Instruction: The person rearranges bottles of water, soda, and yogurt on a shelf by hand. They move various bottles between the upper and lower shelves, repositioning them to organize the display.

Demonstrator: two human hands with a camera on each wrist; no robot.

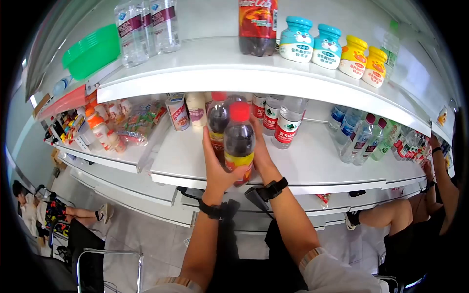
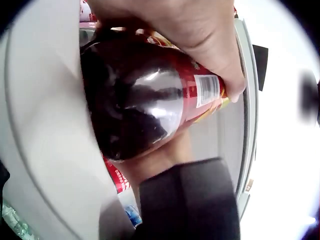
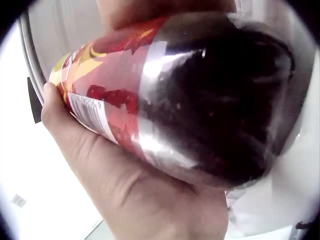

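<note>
A cola bottle (image 1: 239,139) with a red cap and a red and yellow label stands roughly upright between both hands, at the front of the middle shelf. My left hand (image 1: 218,168) grips it from the left, thumb across the label. On the other side my right hand (image 1: 262,149) holds it, with its fingers partly hidden behind the bottle. The left wrist view shows the bottle's dark lower part (image 2: 135,100) and barcode close up, under a hand (image 2: 185,30). In the right wrist view the bottle (image 3: 210,100) lies against a palm (image 3: 145,195). Another red-capped bottle (image 1: 218,117) is just behind.
Red-labelled water bottles (image 1: 288,124) stand right of the hands, a cup (image 1: 177,113) and a cream bottle (image 1: 196,110) to the left. The upper shelf's edge (image 1: 264,75) overhangs them. Another person's arm (image 1: 444,180) reaches in at far right; a chair (image 1: 88,254) is lower left.
</note>
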